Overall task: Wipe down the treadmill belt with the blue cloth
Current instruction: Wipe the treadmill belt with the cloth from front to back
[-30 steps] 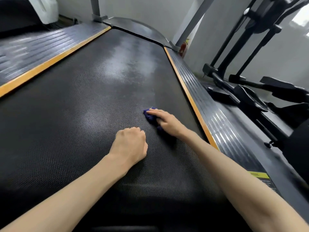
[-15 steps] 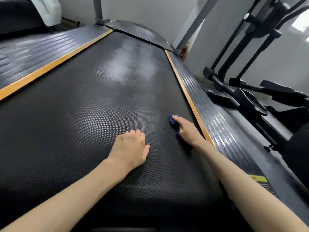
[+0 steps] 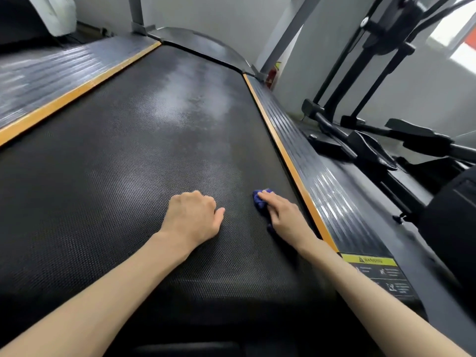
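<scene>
The black textured treadmill belt [image 3: 128, 176] fills most of the head view, with a pale smeared patch far up its middle. My right hand [image 3: 286, 217] presses a small bunched blue cloth [image 3: 258, 199] flat onto the belt near its right edge; only the cloth's front and a bit under the palm show. My left hand [image 3: 193, 217] rests on the belt just left of it, fingers curled under, holding nothing.
Orange strips [image 3: 286, 155] border the belt on both sides, with ribbed grey side rails [image 3: 327, 191] beyond. A yellow warning label [image 3: 371, 261] sits on the right rail. A black elliptical machine [image 3: 373, 148] stands to the right, grey uprights at the far end.
My right hand slid the cloth from mid-belt toward the right edge, then came back slightly closer to me. My left hand's fingers spread briefly and have curled under again.
</scene>
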### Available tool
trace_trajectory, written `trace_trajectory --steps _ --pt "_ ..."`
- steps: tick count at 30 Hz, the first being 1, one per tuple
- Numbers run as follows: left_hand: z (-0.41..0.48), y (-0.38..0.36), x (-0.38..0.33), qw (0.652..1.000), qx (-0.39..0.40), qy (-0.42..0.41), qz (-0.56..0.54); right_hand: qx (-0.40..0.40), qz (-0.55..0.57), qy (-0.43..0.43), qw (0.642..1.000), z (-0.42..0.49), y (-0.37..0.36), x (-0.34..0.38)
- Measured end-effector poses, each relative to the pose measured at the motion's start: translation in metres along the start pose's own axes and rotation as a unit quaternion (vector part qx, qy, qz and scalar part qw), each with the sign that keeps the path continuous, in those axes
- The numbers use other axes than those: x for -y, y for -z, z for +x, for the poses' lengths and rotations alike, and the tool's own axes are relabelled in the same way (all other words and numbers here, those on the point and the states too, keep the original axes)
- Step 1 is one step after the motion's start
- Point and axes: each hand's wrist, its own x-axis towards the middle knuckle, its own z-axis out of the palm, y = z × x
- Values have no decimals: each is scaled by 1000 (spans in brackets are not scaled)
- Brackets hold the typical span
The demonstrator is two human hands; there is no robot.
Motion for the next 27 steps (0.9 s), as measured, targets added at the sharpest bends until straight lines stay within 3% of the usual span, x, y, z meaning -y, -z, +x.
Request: trace_trajectory --steps 4,6,10,12,16,20,27 --pt "-2 -4 3 1000 7 5 2 -29 -44 -163 985 57 -5 -15" --pt "-4 -4 3 1000 12 0 -3 -20 -76 -137 988 65 -12 4" --pt "-3 -4 4 1000 4 -5 -1 41 -24 82 996 34 -24 43" --pt "-3 -4 4 1000 13 1 -1 39 -9 33 999 42 -12 22" --pt "-1 -3 5 999 31 6 -6 15 -26 -180 983 68 7 -26" --pt "1 -1 4 999 39 14 -6 15 -18 -179 984 57 7 -20" --pt "1 2 3 999 37 15 -2 -9 -2 -114 993 -39 7 -7"
